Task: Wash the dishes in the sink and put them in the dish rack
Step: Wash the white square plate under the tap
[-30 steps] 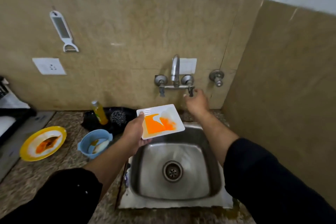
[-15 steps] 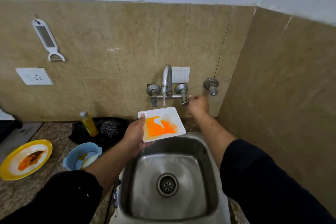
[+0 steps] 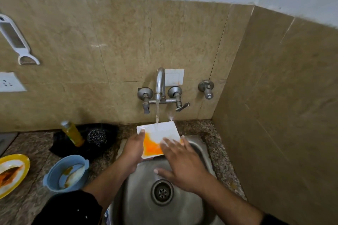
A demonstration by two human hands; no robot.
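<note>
Rinsing step, early in the job by my guess: left hand (image 3: 132, 150) grips the square white plate (image 3: 164, 131) by its left edge, thumb on top, holding it over the sink (image 3: 182, 212) under the tap (image 3: 160, 82) stream. Right hand (image 3: 182, 164) lies flat, fingers spread, on the plate's right side beside the orange smear. Next move probably: rub the sauce off w/ those fingers, plate tilted so runoff drops into the sink. Scrubber (image 3: 96, 137) & soap bottle (image 3: 73, 133) sit just beyond the left hand. Blue bowl (image 3: 53, 186) & yellow plate (image 3: 23, 162) wait dirty on the worktop (image 3: 27, 144), left of that hand. Rack not in view.

Yellow plate (image 3: 25, 166) cut off (left edge).
</note>
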